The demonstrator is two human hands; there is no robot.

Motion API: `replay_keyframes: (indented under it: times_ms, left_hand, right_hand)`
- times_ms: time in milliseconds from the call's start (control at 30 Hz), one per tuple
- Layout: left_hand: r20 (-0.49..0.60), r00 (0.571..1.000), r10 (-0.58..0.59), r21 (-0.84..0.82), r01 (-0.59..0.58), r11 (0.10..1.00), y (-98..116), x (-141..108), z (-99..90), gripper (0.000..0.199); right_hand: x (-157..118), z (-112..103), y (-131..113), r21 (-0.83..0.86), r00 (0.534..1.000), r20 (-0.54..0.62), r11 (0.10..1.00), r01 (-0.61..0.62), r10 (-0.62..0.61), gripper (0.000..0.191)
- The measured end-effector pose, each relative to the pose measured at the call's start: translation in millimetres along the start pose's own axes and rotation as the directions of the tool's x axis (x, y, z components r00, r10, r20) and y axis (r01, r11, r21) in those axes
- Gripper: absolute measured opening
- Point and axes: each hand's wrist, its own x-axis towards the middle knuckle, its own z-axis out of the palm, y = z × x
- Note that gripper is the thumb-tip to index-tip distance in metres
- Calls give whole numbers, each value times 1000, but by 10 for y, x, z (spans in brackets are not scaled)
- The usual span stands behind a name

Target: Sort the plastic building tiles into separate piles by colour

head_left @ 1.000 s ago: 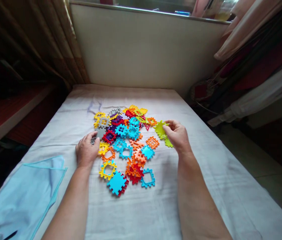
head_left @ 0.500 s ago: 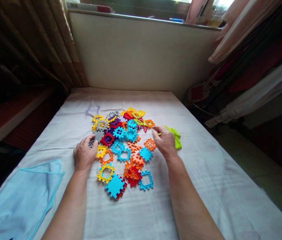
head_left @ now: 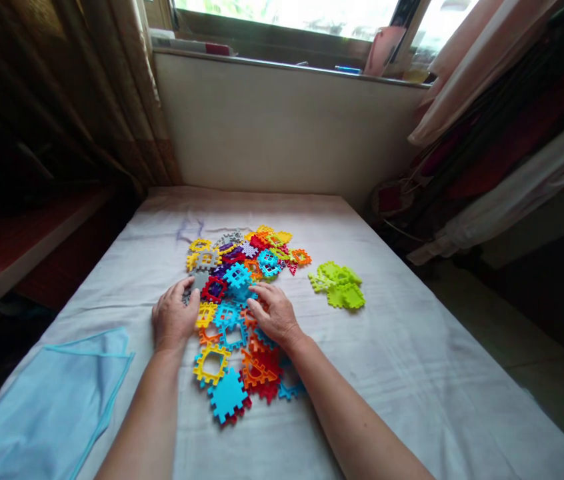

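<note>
A heap of interlocking plastic building tiles lies on the sheet, mostly square with toothed edges. My left hand (head_left: 176,315) rests at the heap's left side, thumb apart from the fingers, beside a grey tile (head_left: 201,280) and a yellow window tile (head_left: 206,313). Over the middle of the heap, my right hand (head_left: 276,315) reaches with fingers apart, its tips at a blue tile (head_left: 243,293). It partly covers some orange and blue tiles. A separate group of lime-green tiles (head_left: 345,293) lies to the right. Nearest me are a solid blue tile (head_left: 228,395) and a yellow frame tile (head_left: 211,363).
A white sheet (head_left: 392,373) covers the bed-like surface. Light-blue cloth (head_left: 57,400) lies at the left front. A pale wall (head_left: 282,127) and window sill stand behind, a curtain (head_left: 112,100) at left, hanging clothes (head_left: 467,73) at right.
My right hand has moved left from beside the lime-green tiles to the middle of the heap. My left hand stays at the heap's left side. The view has tilted up slightly.
</note>
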Motion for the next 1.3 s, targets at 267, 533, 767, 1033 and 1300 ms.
replay_keyframes:
  times_ms: [267, 533, 767, 1033, 1300]
  left_hand:
    - [-10, 1000, 11, -13, -11, 1000, -27, 0, 13, 33]
    - [-32, 999, 5, -49, -7, 999, -36, 3, 15, 32]
    - [-81, 996, -43, -137, 31, 990, -46, 12, 5, 36]
    - [-79, 994, -70, -162, 56, 985, -28, 11, -19, 34]
    - [-52, 997, -53, -123, 46, 991, -25, 13, -10, 33]
  right_hand:
    - [800, -503, 402, -284, 960, -209, 927, -244, 188, 29]
    - [927, -396, 363, -493, 939, 51, 826, -272, 340, 37]
    - [258, -255, 94, -214, 988, 112, 974, -79, 105, 31]
    - [-58, -718, 278, 112, 985, 71, 980, -163, 155, 33]
    - [-56, -878, 214, 119, 947, 252, 965, -233, 197, 26]
